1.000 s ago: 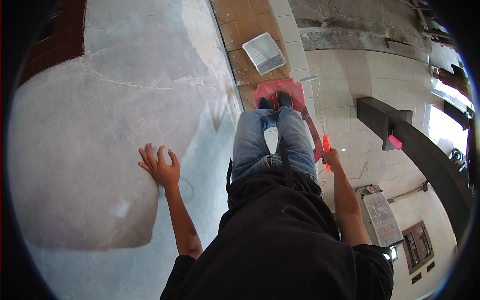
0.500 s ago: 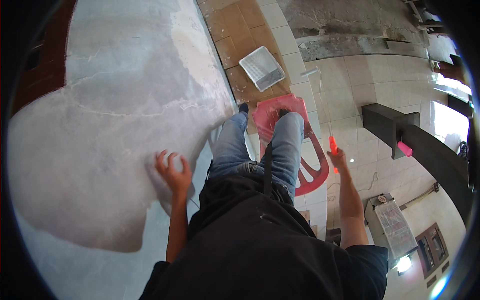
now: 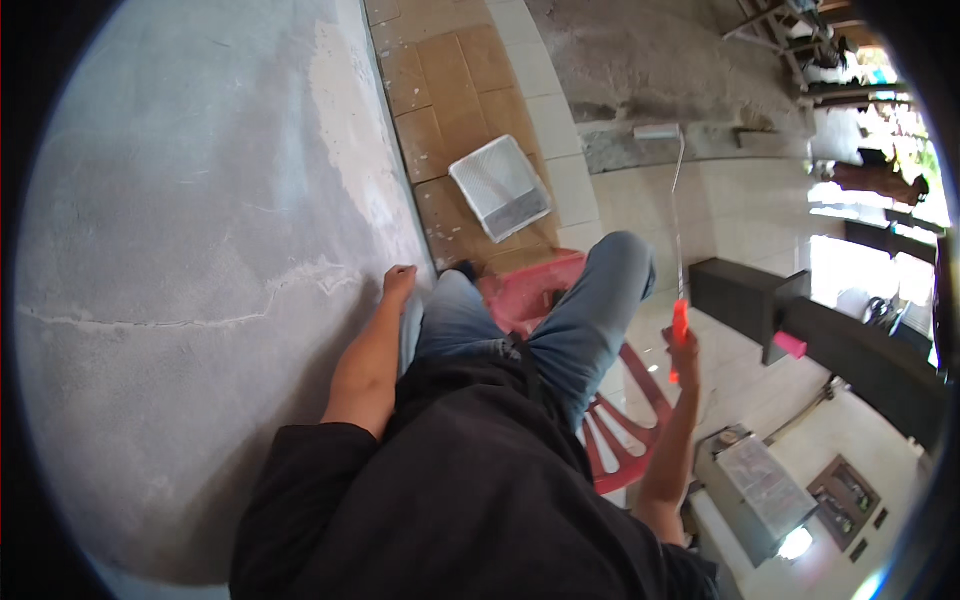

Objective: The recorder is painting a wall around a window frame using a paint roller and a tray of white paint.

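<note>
My right hand [image 3: 683, 352] is closed round the orange handle of a paint roller [image 3: 681, 316]. Its long thin wire frame points away from me, with the pale roller sleeve at the far end, off the floor. On the left, my left hand [image 3: 399, 283] is beside the grey wall [image 3: 190, 400], fingers curled together and nothing visible in them; whether it touches the wall I cannot tell. Below me, a red plastic chair [image 3: 535, 283] stands partly hidden by my right leg, whose knee is bent and raised over it. A white paint tray [image 3: 490, 170] lies past the chair.
Brown cardboard [image 3: 450, 75] covers the floor along the wall's foot, under the tray. To the right stands a dark beam-like structure [image 3: 745, 300] with a pink cup-shaped object [image 3: 790, 345] on it. A boxy metallic case [image 3: 760, 480] is at lower right.
My left hand has moved forward along the wall and its fingers have curled. My right knee has risen and swung right. The roller remains in my right hand, its sleeve farther forward.
</note>
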Motion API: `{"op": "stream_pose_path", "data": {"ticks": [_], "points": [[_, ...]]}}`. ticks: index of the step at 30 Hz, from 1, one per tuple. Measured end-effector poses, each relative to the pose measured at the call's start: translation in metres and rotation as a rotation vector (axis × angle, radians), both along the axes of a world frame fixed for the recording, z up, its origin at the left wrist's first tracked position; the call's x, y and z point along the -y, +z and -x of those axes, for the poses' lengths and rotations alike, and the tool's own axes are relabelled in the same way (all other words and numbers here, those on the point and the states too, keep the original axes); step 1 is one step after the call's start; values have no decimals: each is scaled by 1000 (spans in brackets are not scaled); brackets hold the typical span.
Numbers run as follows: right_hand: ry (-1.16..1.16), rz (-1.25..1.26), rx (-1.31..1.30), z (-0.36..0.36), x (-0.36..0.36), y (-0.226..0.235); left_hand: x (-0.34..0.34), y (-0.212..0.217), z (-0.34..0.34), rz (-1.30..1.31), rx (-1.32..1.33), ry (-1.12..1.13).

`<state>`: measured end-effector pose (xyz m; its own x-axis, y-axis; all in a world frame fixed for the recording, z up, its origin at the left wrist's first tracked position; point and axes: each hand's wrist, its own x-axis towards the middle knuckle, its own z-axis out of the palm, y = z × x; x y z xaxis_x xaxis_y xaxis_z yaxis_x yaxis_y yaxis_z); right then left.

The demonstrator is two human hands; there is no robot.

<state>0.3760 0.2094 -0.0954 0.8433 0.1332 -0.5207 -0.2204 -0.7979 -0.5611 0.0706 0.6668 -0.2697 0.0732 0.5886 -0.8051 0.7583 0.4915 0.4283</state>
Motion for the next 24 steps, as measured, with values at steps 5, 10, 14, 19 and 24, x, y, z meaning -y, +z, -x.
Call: {"op": "stream_pose_path", "data": {"ticks": [5, 10, 14, 19, 24], "points": [[-116, -20, -76, 20, -26, 18, -21, -11, -9, 52, -40, -55], [-174, 53, -184, 24, -16, 5, -48, 21, -86, -213, 209, -420], [-193, 121, -268, 1, -15, -11, -83, 43, -133, -181, 218, -512], [-236, -13, -452, -108, -23, -93, -125, 19, -124, -272, 249, -263], [92, 62, -588, -297, -138, -141, -93, 4, -63, -463, -225, 374]]}}
